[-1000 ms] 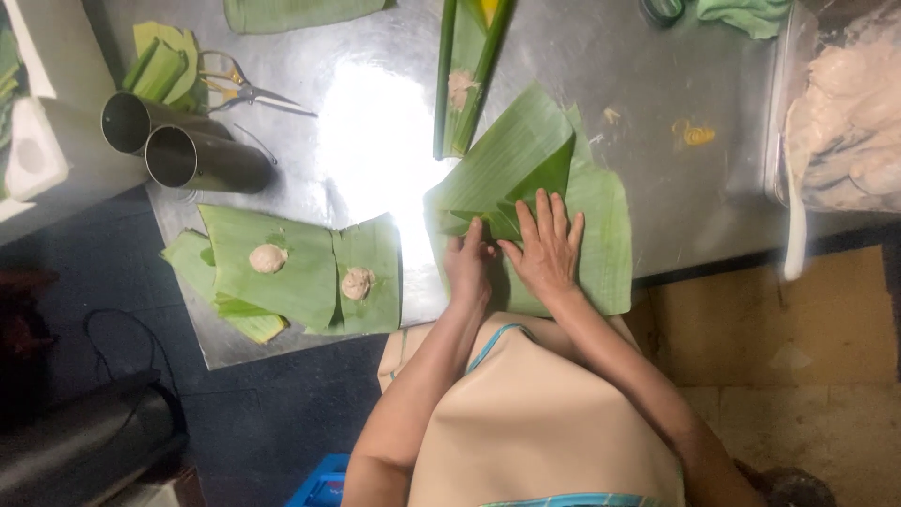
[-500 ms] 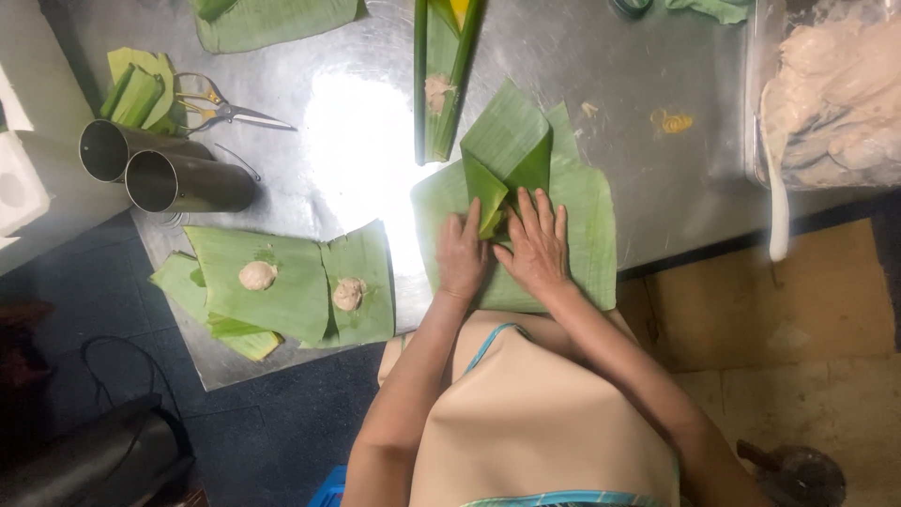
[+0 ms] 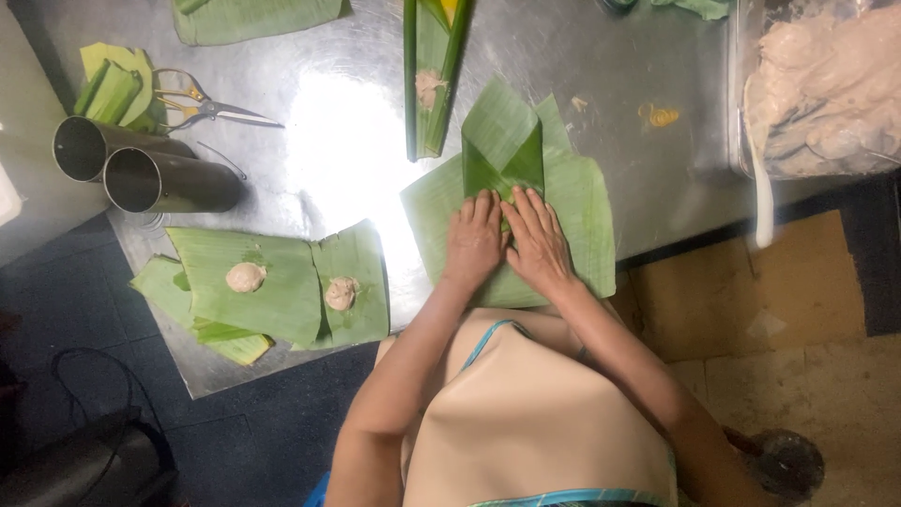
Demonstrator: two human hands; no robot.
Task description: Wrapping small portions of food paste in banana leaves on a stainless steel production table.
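My left hand [image 3: 475, 241] and my right hand [image 3: 535, 242] lie side by side, pressing flat on a green banana leaf [image 3: 582, 211] at the near edge of a shiny metal table [image 3: 310, 122]. The leaf's far part is folded over into a pointed flap [image 3: 502, 141] just beyond my fingertips. Whatever lies inside the fold is hidden. To the left, two more leaf pieces [image 3: 272, 282] each carry a small pale dough ball [image 3: 246, 277], [image 3: 341, 293].
A long narrow leaf strip with dough [image 3: 430, 80] lies beyond the fold. Two metal cylinders [image 3: 141, 174] lie on their sides at left, with scissors [image 3: 202, 105] and folded leaf bits [image 3: 111, 89] behind. A tray of pale dough [image 3: 826, 89] with a white spatula [image 3: 762, 202] stands at right.
The leaf's far flap has been folded down further toward me into a tighter point. Both hands stay pressed on the leaf and have shifted slightly.
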